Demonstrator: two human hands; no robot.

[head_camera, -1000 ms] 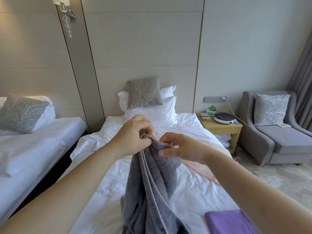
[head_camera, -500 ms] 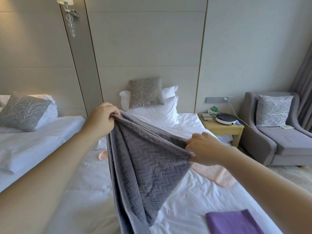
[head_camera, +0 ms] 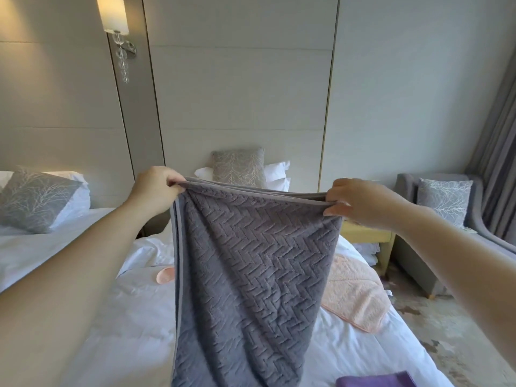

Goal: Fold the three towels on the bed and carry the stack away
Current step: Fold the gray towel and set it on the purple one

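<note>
Left hand (head_camera: 156, 188) and right hand (head_camera: 360, 202), now spread wider than before, pinch the grey herringbone-textured towel (head_camera: 251, 275) taut at centre frame above the white-sheeted bed (head_camera: 134, 317); pink quilted towel (head_camera: 354, 294) right, folded purple towel (head_camera: 374, 381) lower right

The grey towel (head_camera: 251, 275) was plush cloth, matt, with a raised herringbone weave and a smooth flat hem. The pink towel (head_camera: 354, 297) looked fluffier, maybe quilted, hard to tell. The bed sheet (head_camera: 134, 317) was smooth white cotton-looking cloth, wrinkled. The purple towel (head_camera: 374, 380) looked flat and matt.
</note>
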